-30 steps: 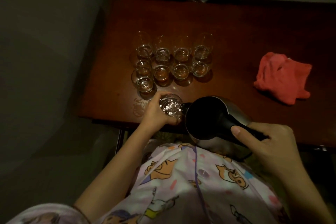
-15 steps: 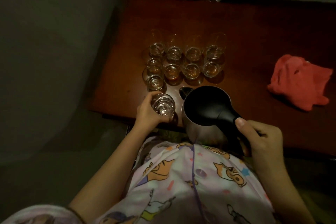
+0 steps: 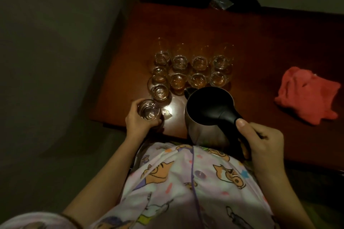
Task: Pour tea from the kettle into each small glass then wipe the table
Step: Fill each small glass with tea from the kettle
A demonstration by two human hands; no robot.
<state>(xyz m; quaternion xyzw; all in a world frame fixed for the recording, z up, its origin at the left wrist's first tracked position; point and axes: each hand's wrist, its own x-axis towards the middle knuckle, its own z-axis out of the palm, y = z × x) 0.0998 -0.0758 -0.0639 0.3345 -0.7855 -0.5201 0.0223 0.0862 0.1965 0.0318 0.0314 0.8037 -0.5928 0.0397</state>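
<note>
My left hand (image 3: 138, 121) grips a small clear glass (image 3: 149, 110) near the table's front left corner. My right hand (image 3: 260, 141) holds the black handle of a steel kettle (image 3: 208, 109) with a black lid, upright, its spout pointing away towards the glasses. Several small glasses (image 3: 191, 72) stand in rows on the dark wooden table (image 3: 260, 46); some hold amber tea, and the nearest left one (image 3: 159, 92) looks clear. A gap separates the kettle's spout and the held glass.
A crumpled red cloth (image 3: 307, 95) lies on the table to the right. A small clear plastic bag (image 3: 220, 2) sits at the far edge. A wet glint (image 3: 167, 116) shows on the table beside the held glass. Grey floor lies left of the table.
The kettle has swung from tilted toward the held glass to upright, its spout now pointing away. My left hand has drawn the glass left, apart from the spout.
</note>
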